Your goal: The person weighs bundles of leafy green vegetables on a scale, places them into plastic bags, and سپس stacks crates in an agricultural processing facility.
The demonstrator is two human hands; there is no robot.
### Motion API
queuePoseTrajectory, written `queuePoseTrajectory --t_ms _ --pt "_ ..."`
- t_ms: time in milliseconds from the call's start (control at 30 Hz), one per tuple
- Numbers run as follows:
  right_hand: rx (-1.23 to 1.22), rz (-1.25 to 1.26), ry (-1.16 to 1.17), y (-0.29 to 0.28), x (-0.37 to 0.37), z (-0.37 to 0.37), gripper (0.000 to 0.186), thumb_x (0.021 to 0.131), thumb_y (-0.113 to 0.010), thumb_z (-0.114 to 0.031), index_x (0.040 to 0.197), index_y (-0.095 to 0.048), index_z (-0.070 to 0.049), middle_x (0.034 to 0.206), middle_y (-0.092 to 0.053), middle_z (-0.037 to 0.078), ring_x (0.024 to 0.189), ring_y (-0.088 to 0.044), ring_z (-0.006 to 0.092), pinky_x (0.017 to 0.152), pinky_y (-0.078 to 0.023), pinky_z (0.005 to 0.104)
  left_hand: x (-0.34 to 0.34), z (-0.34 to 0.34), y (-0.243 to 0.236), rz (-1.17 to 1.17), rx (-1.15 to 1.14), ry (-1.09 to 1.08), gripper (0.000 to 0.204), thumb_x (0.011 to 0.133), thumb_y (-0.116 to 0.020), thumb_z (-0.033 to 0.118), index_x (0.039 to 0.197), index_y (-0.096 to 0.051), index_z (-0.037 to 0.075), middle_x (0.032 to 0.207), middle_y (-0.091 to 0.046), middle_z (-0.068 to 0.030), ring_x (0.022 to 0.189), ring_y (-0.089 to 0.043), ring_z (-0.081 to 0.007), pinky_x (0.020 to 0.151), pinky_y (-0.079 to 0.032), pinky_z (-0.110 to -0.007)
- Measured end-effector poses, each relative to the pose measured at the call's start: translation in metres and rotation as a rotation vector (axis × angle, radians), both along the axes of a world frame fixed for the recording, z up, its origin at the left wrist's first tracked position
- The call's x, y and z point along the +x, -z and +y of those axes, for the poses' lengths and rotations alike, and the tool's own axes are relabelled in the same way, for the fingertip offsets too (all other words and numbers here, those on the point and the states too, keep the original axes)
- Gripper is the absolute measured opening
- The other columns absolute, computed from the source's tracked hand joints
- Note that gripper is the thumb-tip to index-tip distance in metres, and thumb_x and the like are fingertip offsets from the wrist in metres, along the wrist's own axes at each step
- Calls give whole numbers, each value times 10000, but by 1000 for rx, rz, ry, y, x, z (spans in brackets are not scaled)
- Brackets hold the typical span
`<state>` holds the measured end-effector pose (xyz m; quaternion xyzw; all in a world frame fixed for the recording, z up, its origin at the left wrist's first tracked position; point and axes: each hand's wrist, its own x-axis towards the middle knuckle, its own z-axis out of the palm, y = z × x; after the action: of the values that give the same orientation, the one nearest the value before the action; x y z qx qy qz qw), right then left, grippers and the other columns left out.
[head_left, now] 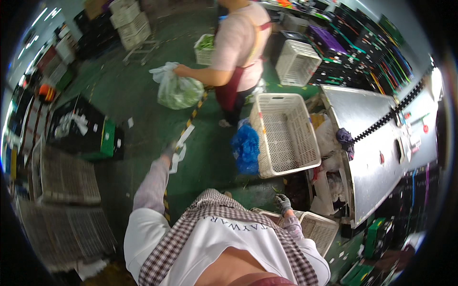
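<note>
My left hand [169,149], blurred and reaching forward over the green floor, is closed on a white paper strip [185,137]. The strip hangs in bent lengths beside the fingers. My right hand [283,203], in a grey glove, is held low on the right with its fingers loosely bent and apart; I see nothing in it. Just beneath it stands a white plastic crate [318,232], partly hidden by my arm. A thin green scrap [276,189] shows just beyond the right fingertips.
Ahead, a co-worker [241,52] in a dark red apron carries a clear bag of green vegetables [179,91]. A large white crate [286,138] stands right of a blue plastic bag [246,148]. A metal table [367,143] is at right; stacked crates [67,233] are at left.
</note>
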<state>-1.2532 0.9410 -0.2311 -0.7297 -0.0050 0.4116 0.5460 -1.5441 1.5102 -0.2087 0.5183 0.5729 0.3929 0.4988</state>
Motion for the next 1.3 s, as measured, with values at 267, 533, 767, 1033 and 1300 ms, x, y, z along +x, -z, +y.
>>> queuePoseTrajectory --t_ms 267,533,767,1033,1300 --pt "-237 31 497 -2 -160 -61 179 777 -568 -149 941 -553 -80 705 -562 16 565 -526 125 457 -408 248 23 -32 146 427 -497 306 388 720 -640 210 1033 -477 51 982 -540 -67 880 -509 -195 783 -410 -324" --pt "-577 23 774 26 -421 -79 160 766 -579 -212 823 -585 -62 638 -541 16 532 -472 118 496 -400 272 189 -26 174 543 -218 875 358 701 -655 165 997 -483 57 960 -542 -58 865 -498 -206 789 -393 -327" --pt "-481 168 1196 -71 -454 -35 212 761 -583 -177 926 -567 -45 835 -585 52 744 -523 130 682 -433 263 270 -143 143 775 -4 1309 293 730 -606 241 955 -531 69 920 -569 -70 826 -522 -221 735 -418 -350" --pt "-318 123 1602 -61 -547 -52 214 774 -559 -142 956 -540 -30 852 -588 67 724 -527 135 681 -429 251 208 -419 104 565 -269 1988 346 709 -630 191 1002 -521 45 884 -566 -77 735 -530 -182 635 -438 -292" --pt "-358 160 1749 -50 -570 -110 220 758 -588 -141 955 -564 -47 874 -596 77 788 -530 155 719 -428 271 139 -653 33 408 -62 2579 395 758 -583 154 1109 -438 44 1002 -530 -109 918 -502 -208 784 -404 -301"
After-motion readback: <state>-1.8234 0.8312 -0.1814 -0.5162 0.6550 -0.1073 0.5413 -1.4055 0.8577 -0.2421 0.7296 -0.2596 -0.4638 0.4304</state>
